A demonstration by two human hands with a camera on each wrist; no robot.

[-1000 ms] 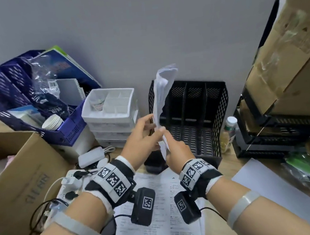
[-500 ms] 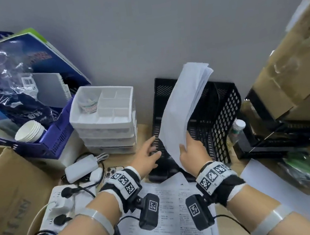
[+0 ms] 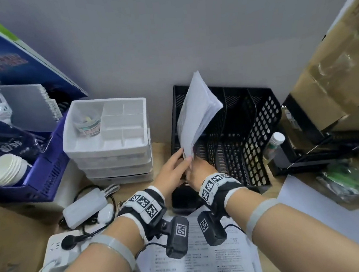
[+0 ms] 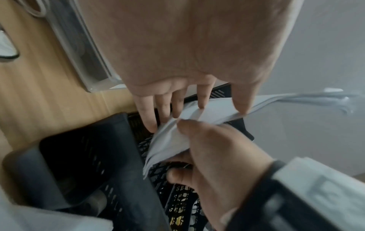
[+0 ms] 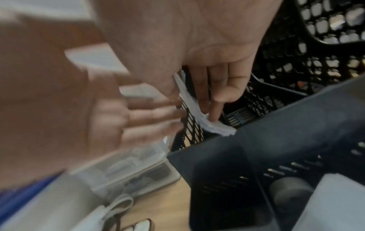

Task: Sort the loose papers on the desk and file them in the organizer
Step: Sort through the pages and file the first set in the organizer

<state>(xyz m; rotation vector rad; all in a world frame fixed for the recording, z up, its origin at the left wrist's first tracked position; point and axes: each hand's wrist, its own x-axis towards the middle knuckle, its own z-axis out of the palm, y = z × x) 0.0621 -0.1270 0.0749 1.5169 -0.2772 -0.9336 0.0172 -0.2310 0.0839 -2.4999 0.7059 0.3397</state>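
Since half-second-ago frame: paper stack (image 3: pixel 196 114) dropped lower, bottom edge now inside leftmost slot of black organizer (image 3: pixel 259 125), frame centre. Right hand (image 3: pixel 199 169) pinches stack, steering it in. Left hand (image 3: pixel 173 169) fingers straight, steadying side. More papers (image 3: pixel 201 264) left on desk, bottom centre.

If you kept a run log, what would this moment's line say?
right hand grips paper stack | lowering into black organizer's leftmost slot | left hand steadies | printed sheets unfiled
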